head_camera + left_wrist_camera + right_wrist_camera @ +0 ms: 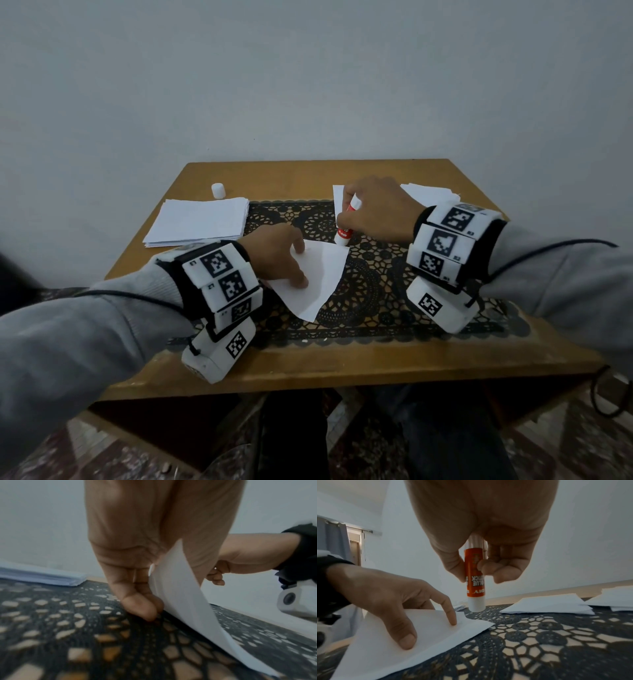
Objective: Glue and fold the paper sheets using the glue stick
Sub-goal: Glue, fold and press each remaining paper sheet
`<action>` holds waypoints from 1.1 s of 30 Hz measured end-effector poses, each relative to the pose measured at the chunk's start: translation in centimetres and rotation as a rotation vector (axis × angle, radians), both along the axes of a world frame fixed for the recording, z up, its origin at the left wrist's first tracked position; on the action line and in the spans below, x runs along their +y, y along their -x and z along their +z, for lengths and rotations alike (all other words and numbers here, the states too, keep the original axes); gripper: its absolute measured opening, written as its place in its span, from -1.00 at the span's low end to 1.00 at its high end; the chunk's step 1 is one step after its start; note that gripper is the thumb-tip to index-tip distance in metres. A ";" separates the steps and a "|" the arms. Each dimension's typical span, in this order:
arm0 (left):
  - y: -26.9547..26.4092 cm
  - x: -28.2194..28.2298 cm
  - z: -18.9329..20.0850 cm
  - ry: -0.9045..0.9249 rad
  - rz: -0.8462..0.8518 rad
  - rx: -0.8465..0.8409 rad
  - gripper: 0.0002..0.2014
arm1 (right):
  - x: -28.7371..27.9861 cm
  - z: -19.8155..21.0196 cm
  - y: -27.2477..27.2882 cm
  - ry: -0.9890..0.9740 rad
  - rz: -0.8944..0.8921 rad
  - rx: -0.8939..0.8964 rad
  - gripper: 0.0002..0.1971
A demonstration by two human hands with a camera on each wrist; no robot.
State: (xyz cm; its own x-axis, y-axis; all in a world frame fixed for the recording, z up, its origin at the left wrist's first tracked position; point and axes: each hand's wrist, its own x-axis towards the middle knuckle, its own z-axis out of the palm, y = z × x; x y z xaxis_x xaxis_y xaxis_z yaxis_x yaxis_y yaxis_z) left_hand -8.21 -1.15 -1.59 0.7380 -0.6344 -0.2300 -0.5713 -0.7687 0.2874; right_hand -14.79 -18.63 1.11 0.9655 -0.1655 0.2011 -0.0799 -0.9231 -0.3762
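Observation:
A white paper sheet (323, 274) lies partly lifted and curved on the black lace mat (370, 294). My left hand (296, 265) holds its left side. The thumb and index finger (453, 619) press on top, and the other fingers (142, 605) curl beneath, touching the mat. My right hand (363, 212) grips an orange-and-white glue stick (345, 228), uncapped end down. Its white lower end (476, 605) stands at the sheet's far corner. Whether it touches the paper I cannot tell.
The glue stick's white cap (218, 190) stands at the back left of the wooden table (308, 370). Beside it lies a stack of white sheets (198, 221). Folded papers (431, 194) lie at the back right, and another sheet (338, 200) lies behind my right hand.

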 end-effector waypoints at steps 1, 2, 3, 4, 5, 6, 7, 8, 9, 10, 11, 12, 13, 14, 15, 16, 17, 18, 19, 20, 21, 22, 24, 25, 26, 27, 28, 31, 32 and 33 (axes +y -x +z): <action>0.1 0.0 -0.1 0.005 0.010 -0.007 -0.41 | 0.1 -0.1 -0.3 0.015 0.002 0.013 -0.79; 0.3 -0.1 -0.1 0.003 0.012 -0.012 -0.41 | 0.2 -0.2 -0.5 0.027 0.004 0.027 -0.80; 0.4 -0.1 -0.1 -0.001 0.007 -0.014 -0.41 | 0.4 -0.4 -0.8 0.037 0.006 0.040 -0.81; 0.4 -0.2 -0.1 -0.009 -0.003 -0.010 -0.41 | 0.4 -0.6 -1.0 0.045 0.006 0.054 -0.81; 0.4 -0.1 0.0 -0.015 -0.017 -0.003 -0.40 | 0.5 -0.9 -1.1 0.049 0.004 0.067 -0.81; 0.3 0.0 0.2 -0.022 -0.032 0.007 -0.40 | 0.6 -1.1 -1.3 0.053 0.002 0.080 -0.81; 0.2 0.0 0.3 -0.029 -0.048 0.020 -0.39 | 0.6 -1.4 -1.4 0.055 -0.001 0.090 -0.81; 0.1 0.1 0.4 -0.037 -0.061 0.036 -0.39 | 0.6 -1.5 -1.4 0.057 -0.006 0.095 -0.80; 0.0 0.1 0.5 -0.046 -0.074 0.050 -0.38 | 0.6 -1.6 -1.5 0.057 -0.011 0.097 -0.79; 0.0 0.1 0.6 -0.054 -0.086 0.060 -0.37 | 0.6 -1.7 -1.5 0.058 -0.013 0.100 -0.78; -0.1 0.2 0.7 -0.057 -0.098 0.065 -0.36 | 0.7 -1.8 -1.5 0.060 -0.010 0.103 -0.77; -0.1 0.2 0.7 -0.056 -0.108 0.067 -0.36 | 0.7 -1.8 -1.6 0.061 -0.003 0.108 -0.77; -0.1 0.2 0.7 -0.053 -0.117 0.065 -0.35 | 0.7 -1.9 -1.6 0.055 0.006 0.110 -0.77; -0.1 0.2 0.7 -0.051 -0.121 0.061 -0.35 | 0.7 -1.9 -1.5 0.042 0.012 0.113 -0.77; -0.2 0.2 0.7 -0.050 -0.123 0.056 -0.35 | 0.7 -1.9 -1.4 0.025 0.018 0.119 -0.77; -0.1 0.2 0.6 -0.049 -0.121 0.052 -0.35 | 0.8 -1.9 -1.2 0.009 0.028 0.128 -0.76; -0.1 0.2 0.6 -0.046 -0.120 0.049 -0.35 | 1.0 -1.8 -0.9 -0.001 0.043 0.139 -0.76; -0.1 0.2 0.5 -0.041 -0.116 0.049 -0.33 | 1.3 -1.7 -0.6 -0.006 0.061 0.147 -0.76; -0.1 0.3 0.4 -0.034 -0.111 0.054 -0.30 | 1.6 -1.6 -0.3 -0.010 0.079 0.150 -0.76; -0.1 0.2 0.4 -0.023 -0.103 0.065 -0.28 | 1.9 -1.5 0.1 -0.012 0.096 0.146 -0.76; -0.1 0.3 0.3 -0.012 -0.097 0.078 -0.25 | 2.2 -1.4 0.5 -0.010 0.112 0.139 -0.77; -0.1 0.3 0.3 -0.003 -0.093 0.088 -0.22 | 2.5 -1.3 0.8 -0.008 0.126 0.134 -0.78; 0.0 0.3 0.3 0.003 -0.091 0.097 -0.15 | 3.1 -1.3 1.4 -0.015 0.153 0.135 -0.80; 0.1 0.4 0.3 0.005 -0.091 0.098 -0.13 | 3.4 -1.4 1.6 -0.023 0.164 0.137 -0.81; 0.1 0.4 0.4 0.013 -0.092 0.100 -0.13 | 3.6 -1.4 1.8 -0.026 0.174 0.139 -0.81; 0.2 0.4 0.4 0.018 -0.093 0.102 -0.14 | 3.8 -1.4 2.0 -0.025 0.184 0.140 -0.82; 0.2 0.4 0.5 0.021 -0.098 0.102 -0.15 | 4.0 -1.4 2.1 -0.022 0.194 0.141 -0.82; 0.3 0.4 0.4 0.021 -0.113 0.092 -0.20 | 4.4 -1.2 2.6 -0.027 0.218 0.143 -0.85; 0.3 0.4 0.5 0.019 -0.116 0.089 -0.21 | 4.5 -1.2 2.7 -0.030 0.226 0.142 -0.85; 0.3 0.4 0.5 0.015 -0.117 0.088 -0.21 | 4.5 -1.1 2.8 -0.032 0.232 0.143 -0.85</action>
State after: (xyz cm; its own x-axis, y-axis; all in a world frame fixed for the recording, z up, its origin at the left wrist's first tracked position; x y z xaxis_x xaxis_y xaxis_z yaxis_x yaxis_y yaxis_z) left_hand -8.50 -0.75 -1.08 0.6363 -0.7184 -0.2810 -0.6284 -0.6940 0.3514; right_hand -17.59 -14.12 -0.02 0.9965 0.0593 0.0583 0.0779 -0.9107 -0.4057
